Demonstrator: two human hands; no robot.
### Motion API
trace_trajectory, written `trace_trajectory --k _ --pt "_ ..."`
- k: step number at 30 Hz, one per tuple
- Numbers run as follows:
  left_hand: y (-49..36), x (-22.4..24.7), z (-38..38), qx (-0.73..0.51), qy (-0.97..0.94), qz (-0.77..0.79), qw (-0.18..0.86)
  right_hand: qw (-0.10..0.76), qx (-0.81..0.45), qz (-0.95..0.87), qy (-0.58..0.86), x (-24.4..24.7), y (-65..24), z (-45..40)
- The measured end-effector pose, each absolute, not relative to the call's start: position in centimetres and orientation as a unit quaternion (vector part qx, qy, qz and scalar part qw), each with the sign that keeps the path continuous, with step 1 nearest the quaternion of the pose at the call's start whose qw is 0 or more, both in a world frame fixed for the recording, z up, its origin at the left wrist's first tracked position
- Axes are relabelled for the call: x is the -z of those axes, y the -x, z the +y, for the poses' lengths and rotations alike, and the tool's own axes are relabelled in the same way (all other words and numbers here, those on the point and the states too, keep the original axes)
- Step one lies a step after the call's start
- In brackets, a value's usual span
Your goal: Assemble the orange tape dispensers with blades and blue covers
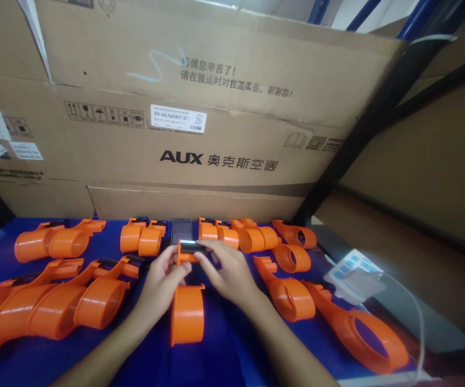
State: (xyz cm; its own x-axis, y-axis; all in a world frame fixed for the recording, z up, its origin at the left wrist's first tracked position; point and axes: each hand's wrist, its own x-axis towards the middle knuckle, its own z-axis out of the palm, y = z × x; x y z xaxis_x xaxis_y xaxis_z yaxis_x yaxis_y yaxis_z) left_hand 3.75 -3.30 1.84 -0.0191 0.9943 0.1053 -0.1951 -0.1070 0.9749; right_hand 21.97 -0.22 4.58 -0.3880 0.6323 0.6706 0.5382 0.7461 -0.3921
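An orange tape dispenser (187,317) is at the centre, its round body toward me and its upper end between my hands. A black roller and a pale toothed strip show at that end. My left hand (166,271) has its fingers closed on the dispenser's left side. From the right, my right hand (224,266) pinches the black part and the orange edge beside it. Some fingertips are hidden behind the dispenser.
More orange dispensers (103,301) stand in rows at left and right on the blue surface (224,344). A dark flat device (181,228) lies behind my hands. A large cardboard sheet (232,129) rises at the back. A white device (355,277) with a cable sits at right.
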Motion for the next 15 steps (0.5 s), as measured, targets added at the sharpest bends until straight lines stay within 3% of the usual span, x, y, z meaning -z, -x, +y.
trace_trajectory --k 12,15 --pt "-2.4 -2.8 -2.3 -0.588 -0.398 0.431 0.557 0.404 -0.132 -0.828 0.366 -5.2 -22.4 0.0" --pt "-1.0 -3.7 -1.7 -0.617 -0.333 0.453 0.551 0.354 -0.119 -0.851 0.369 -5.3 -22.4 0.1"
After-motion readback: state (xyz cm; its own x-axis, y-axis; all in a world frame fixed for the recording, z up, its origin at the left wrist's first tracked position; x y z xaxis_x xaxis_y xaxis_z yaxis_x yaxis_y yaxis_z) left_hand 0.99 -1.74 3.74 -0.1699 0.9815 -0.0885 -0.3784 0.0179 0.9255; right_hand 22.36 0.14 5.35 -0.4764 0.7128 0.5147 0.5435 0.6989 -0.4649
